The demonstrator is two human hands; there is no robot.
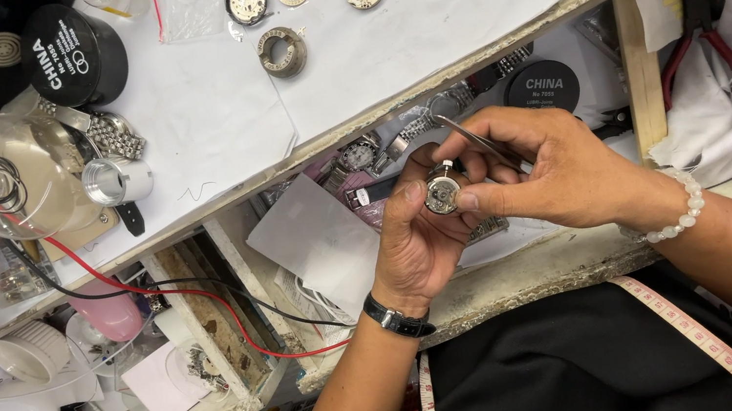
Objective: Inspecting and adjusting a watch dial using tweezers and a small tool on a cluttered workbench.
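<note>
My left hand [412,242] pinches a small round watch movement [442,194] between thumb and fingers, over an open drawer. A black wristwatch sits on that wrist. My right hand [543,168] touches the movement's right edge with its fingertips and grips thin metal tweezers [477,140] that point up and left. A white bead bracelet [676,213] circles my right wrist.
On the white paper-covered bench [202,114] above lie several watch parts, a metal case ring [282,52], a glass dome [19,174], a loupe [116,181] and round black tins [72,52]. Red and black wires [162,291] cross the drawer. Red-handled pliers [694,32] lie at right. A measuring tape [696,339] hangs over my lap.
</note>
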